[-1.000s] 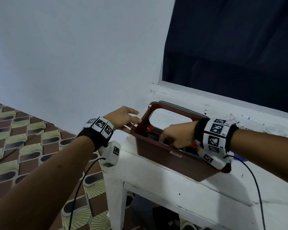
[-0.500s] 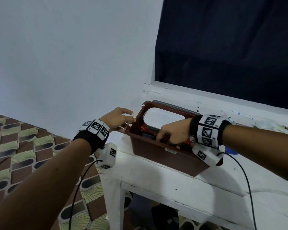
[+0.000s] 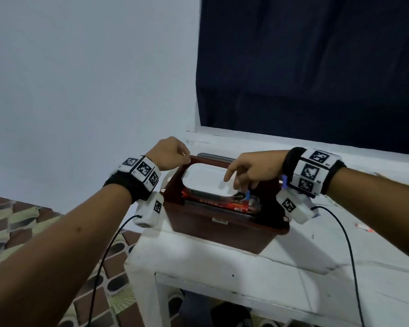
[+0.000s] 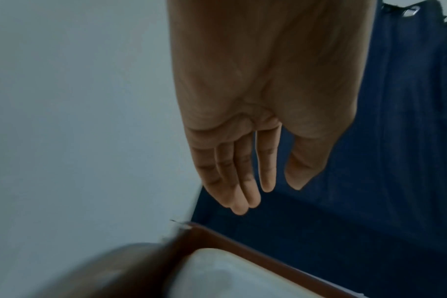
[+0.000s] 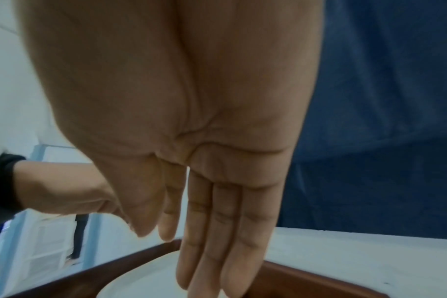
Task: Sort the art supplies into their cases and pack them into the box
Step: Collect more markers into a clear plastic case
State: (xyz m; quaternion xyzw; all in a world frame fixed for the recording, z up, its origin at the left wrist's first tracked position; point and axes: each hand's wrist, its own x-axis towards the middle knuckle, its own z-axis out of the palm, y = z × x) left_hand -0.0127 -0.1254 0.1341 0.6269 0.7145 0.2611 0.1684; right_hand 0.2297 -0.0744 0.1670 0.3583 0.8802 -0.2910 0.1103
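We find the box at the table's left corner, white case topmost inside. Both the left hand and right hand hover released above the rim. Lower contents are mostly hidden.

Box (brown) on white table

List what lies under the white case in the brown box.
Under the white case in the brown box lies a flat red pack. Anything beneath that is covered.
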